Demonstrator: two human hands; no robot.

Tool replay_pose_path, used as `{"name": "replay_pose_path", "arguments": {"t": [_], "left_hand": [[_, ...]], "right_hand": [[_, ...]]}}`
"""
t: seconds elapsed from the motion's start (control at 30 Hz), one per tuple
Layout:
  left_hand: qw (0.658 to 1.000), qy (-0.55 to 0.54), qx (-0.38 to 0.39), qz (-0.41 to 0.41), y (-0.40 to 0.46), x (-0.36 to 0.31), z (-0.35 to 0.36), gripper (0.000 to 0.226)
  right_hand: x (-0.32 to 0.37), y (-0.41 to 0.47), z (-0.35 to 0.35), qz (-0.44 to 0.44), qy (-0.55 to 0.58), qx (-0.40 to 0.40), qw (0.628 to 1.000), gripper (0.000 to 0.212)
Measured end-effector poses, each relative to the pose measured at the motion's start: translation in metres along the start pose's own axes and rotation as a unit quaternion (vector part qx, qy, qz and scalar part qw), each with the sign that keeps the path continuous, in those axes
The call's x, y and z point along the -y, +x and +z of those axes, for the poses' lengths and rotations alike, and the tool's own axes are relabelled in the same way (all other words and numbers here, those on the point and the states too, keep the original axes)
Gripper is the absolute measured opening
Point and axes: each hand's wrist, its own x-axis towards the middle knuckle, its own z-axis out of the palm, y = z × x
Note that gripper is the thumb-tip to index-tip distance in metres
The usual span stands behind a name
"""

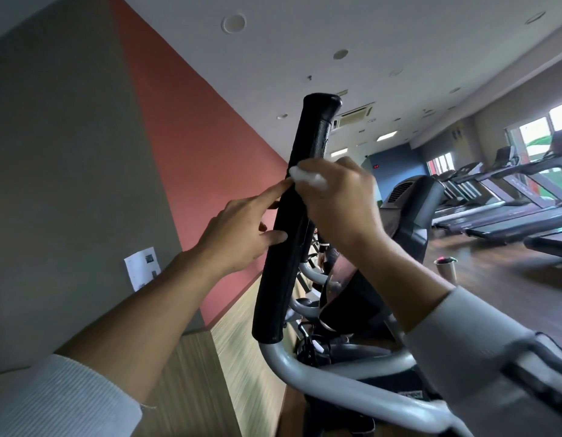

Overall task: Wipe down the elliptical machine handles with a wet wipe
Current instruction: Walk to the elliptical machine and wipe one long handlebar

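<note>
1. A black padded elliptical handle is standing nearly upright in the middle of the view, leaning slightly to the right toward its top, and joining a curved grey metal tube at its lower end.
2. The right hand is curling around the handle's upper middle part and pressing a crumpled white wet wipe against the black grip; the wipe is showing between the fingers and the handle.
3. The left hand is lying against the handle's left side just below the wipe, with its fingers mostly straight: the index fingertip is touching the grip beside the wipe and the thumb is resting on the grip lower down.
4. Both forearms are reaching up from pale, pushed-back sleeves.
5. Behind the handle, more grey exercise-machine tubing and a dark console housing are showing.
6. A row of treadmills is running along the right side on a dark floor, near bright windows.
7. On the left, a grey and salmon-red wall is rising, with a sheet of paper pinned on the grey part.
</note>
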Motion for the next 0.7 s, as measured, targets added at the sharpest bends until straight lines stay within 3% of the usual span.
{"name": "replay_pose_path", "arguments": {"t": [0.13, 0.33, 0.43, 0.53, 0.7], "left_hand": [[1.000, 0.007, -0.001, -0.001, -0.009, 0.007, 0.003, 0.094], [1.000, 0.021, 0.019, -0.002, -0.017, 0.015, 0.008, 0.098], [1.000, 0.023, 0.016, 0.004, -0.018, 0.017, 0.010, 0.099], [1.000, 0.016, 0.010, 0.004, -0.018, 0.019, 0.012, 0.098], [1.000, -0.004, 0.001, 0.007, -0.018, 0.023, 0.014, 0.095]], "right_hand": [[-0.011, -0.039, 0.010, -0.050, -0.039, 0.031, 0.997, 0.022], [-0.034, -0.095, 0.009, -0.057, 0.021, 0.098, 0.993, 0.026], [-0.035, -0.067, 0.001, -0.073, 0.005, 0.015, 0.997, 0.021], [-0.027, -0.032, 0.000, 0.016, -0.007, -0.064, 0.998, 0.020], [-0.014, -0.060, 0.019, -0.078, -0.045, 0.066, 0.994, 0.023]]}}
